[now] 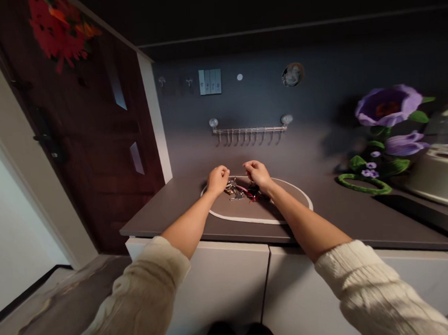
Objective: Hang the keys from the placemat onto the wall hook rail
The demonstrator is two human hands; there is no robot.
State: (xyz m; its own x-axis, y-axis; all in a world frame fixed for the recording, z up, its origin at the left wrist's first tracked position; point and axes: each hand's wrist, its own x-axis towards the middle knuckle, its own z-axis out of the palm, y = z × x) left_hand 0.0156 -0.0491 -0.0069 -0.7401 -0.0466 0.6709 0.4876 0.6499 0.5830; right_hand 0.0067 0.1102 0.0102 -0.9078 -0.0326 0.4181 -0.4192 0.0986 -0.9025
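On the counter, inside a white oval outline [246,220], lies a small heap of keys [236,196] with pink and red bits and dark pieces among them. My left hand [217,180] is just above the heap's left side, fingers curled together. Over the right side is my right hand [258,174], its thumb and fingers drawn into a pinch. Whatever sits between the fingertips of either hand is too small to make out. My right hand and wrist partly cover the dark pieces.
A clear rail with several hooks [250,130] is fixed to the wall behind. To the right stand purple artificial flowers [389,108] with a green ring base, beside a pale appliance [442,174]. White cabinet doors [219,284] are below the counter; a dark red door [93,145] is left.
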